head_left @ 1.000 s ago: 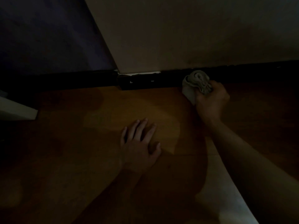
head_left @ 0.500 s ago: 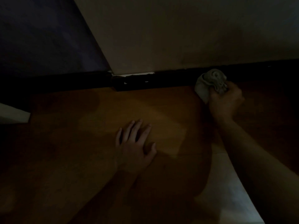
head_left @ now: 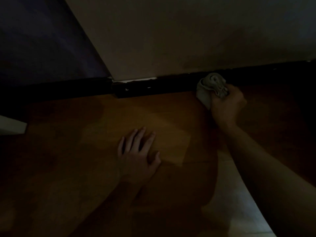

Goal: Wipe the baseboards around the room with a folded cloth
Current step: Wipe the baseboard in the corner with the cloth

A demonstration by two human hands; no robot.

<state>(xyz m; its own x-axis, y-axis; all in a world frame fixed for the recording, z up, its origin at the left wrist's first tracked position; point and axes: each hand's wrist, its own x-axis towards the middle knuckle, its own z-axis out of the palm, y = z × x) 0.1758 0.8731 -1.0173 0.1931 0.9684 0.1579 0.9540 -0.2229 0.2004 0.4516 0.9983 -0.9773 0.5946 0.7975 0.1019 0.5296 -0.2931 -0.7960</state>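
Note:
The room is dim. A dark baseboard (head_left: 171, 84) runs along the foot of a pale wall, with chipped light patches near the corner. My right hand (head_left: 227, 105) grips a bunched grey-green cloth (head_left: 211, 86) and holds it against the baseboard at the right. My left hand (head_left: 138, 154) lies flat on the wooden floor with its fingers spread, well short of the baseboard.
A wall corner (head_left: 111, 77) juts out at centre left, with a darker purple-toned wall (head_left: 42, 48) beyond it. A pale object's edge (head_left: 12, 125) shows at the far left. The orange-brown wooden floor (head_left: 85, 142) meets a lighter strip (head_left: 230, 211) at the lower right.
My right hand has slid the cloth to the right along the baseboard. My left hand has stayed flat on the floor.

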